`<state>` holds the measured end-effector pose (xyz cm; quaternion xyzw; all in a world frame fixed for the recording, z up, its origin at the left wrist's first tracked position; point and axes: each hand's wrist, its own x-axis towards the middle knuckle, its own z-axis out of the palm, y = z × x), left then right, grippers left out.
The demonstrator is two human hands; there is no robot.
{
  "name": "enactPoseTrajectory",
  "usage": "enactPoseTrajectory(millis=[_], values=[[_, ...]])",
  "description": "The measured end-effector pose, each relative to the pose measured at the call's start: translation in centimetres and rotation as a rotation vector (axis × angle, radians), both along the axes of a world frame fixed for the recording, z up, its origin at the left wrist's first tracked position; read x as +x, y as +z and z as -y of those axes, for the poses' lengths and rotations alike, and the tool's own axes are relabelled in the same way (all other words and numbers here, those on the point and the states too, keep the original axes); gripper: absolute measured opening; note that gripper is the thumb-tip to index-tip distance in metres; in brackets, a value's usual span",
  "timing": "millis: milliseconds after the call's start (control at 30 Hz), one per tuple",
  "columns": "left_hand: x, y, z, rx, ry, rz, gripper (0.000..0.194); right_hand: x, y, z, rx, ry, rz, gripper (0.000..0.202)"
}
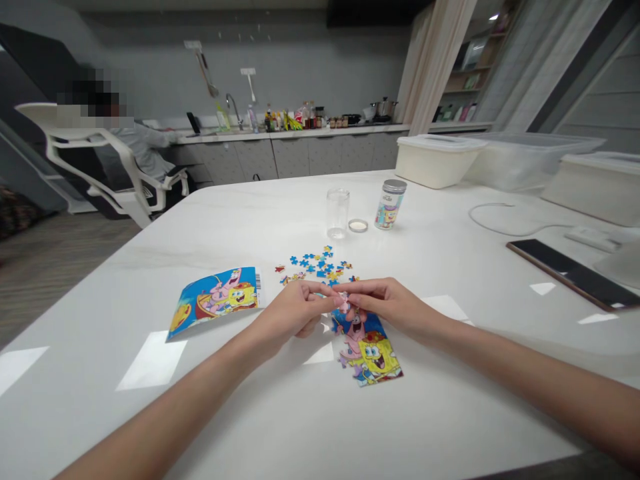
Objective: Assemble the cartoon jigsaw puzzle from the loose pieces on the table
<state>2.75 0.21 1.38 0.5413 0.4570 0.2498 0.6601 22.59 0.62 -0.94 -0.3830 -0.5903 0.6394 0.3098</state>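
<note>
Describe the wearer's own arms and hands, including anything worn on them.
The left hand and right hand are ungloved, with no rings that I can make out. Both slender forearms are bare as far as they show: no sleeves, watch, bracelet, cables or markings in view.

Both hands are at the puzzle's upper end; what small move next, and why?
I'd probably ease the small pink piece against the joined puzzle's upper edge to test its fit: the left hand and right hand meet at it there, and the picture sheet shows pink to compare.
</note>
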Motion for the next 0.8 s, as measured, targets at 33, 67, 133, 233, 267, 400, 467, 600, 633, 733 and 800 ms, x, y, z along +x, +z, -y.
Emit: enactPoseTrajectory(millis=[33,67,133,233,267,400,467,600,633,733,800], values=[[-0.01,-0.08,0.0,-0.005,-0.001,0.001,0.029,-0.02,-0.04,-0.02,-0.005,-0.002,-0.004,0.034],[-0.03,-0.18,-0.02,-0.012,-0.003,0.001,0.029,-0.06,-0.06,-0.05,-0.009,-0.008,-0.008,0.035],[-0.11,-0.36,-0.09,-0.021,0.001,-0.004,0.028,-0.13,-0.05,-0.09,-0.015,-0.022,-0.015,0.033],[-0.26,-0.54,-0.22,-0.029,0.022,-0.018,0.028,-0.17,-0.05,-0.14,-0.034,-0.007,-0.034,0.029],[-0.29,-0.57,-0.25,-0.03,0.028,-0.021,0.028,-0.16,-0.07,-0.15,-0.039,0.004,-0.046,0.028],[-0.29,-0.58,-0.26,-0.042,0.04,-0.02,0.027,-0.11,-0.26,-0.23,-0.057,0.031,-0.1,0.026],[-0.17,-0.54,-0.21,-0.044,0.051,-0.02,0.027,-0.13,-0.29,-0.23,-0.064,0.035,-0.103,0.026],[0.17,-0.44,-0.02,-0.014,0.052,-0.034,0.024,-0.29,-0.08,-0.03,-0.027,-0.022,-0.055,0.03],[0.26,-0.41,0.04,-0.005,0.045,-0.049,0.023,-0.33,0.0,0.04,-0.002,-0.053,-0.037,0.03],[0.44,-0.32,0.25,0.042,0.006,-0.123,0.021,-0.36,0.24,0.17,0.081,-0.106,0.042,0.02],[0.51,-0.24,0.4,0.09,-0.025,-0.171,0.021,-0.29,0.37,0.2,0.132,-0.099,0.099,0.012]])
